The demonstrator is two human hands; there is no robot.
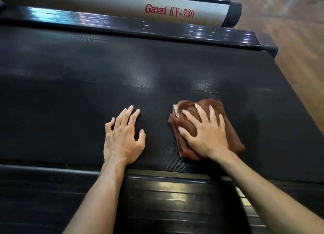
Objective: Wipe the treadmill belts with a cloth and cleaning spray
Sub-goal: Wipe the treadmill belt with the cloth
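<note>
The right hand pressed spread fingers on the folded brown cloth; the left hand lay flat, fingers extended, on the black textured treadmill belt.

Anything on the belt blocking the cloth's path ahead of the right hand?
Nothing visible does. The right hand presses flat on the brown cloth, and the belt beyond it is bare up to the far side rail. The left hand rests beside it, apart from the cloth.
</note>
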